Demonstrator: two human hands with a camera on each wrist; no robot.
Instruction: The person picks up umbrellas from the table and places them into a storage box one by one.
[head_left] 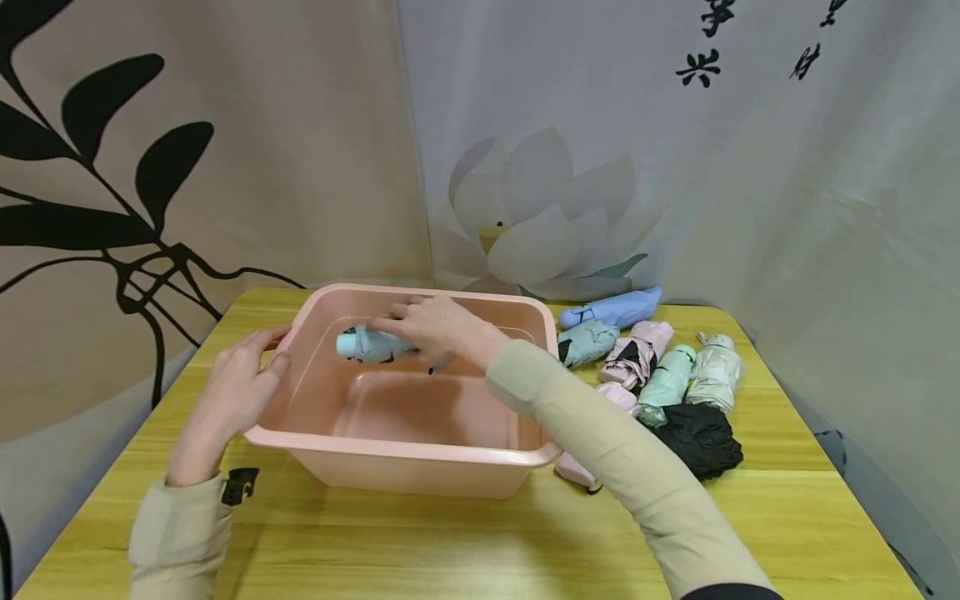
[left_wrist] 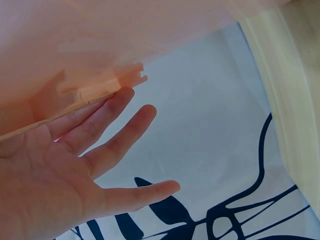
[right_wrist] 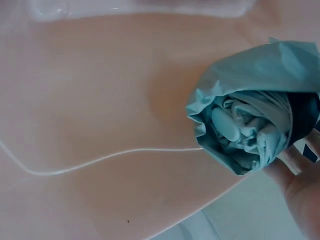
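Note:
A light blue folded umbrella [head_left: 371, 344] is in my right hand [head_left: 442, 327], held over the inside of a pink plastic basin [head_left: 405, 451]. In the right wrist view the end of the rolled umbrella [right_wrist: 250, 115] faces the camera, its fabric bunched, and only part of the right hand [right_wrist: 302, 185] shows beside it. My left hand [head_left: 238, 385] is at the basin's left rim. Its fingers look straight and spread in the left wrist view, some of them touching the underside of the rim [left_wrist: 75, 107].
Right of the basin lie several folded umbrellas: a blue one [head_left: 615, 309], a pink one [head_left: 637, 352], a mint green one [head_left: 670, 379], a whitish one [head_left: 715, 372] and a black one [head_left: 699, 439]. The wooden table [head_left: 375, 542] meets a printed curtain [head_left: 525, 83] behind.

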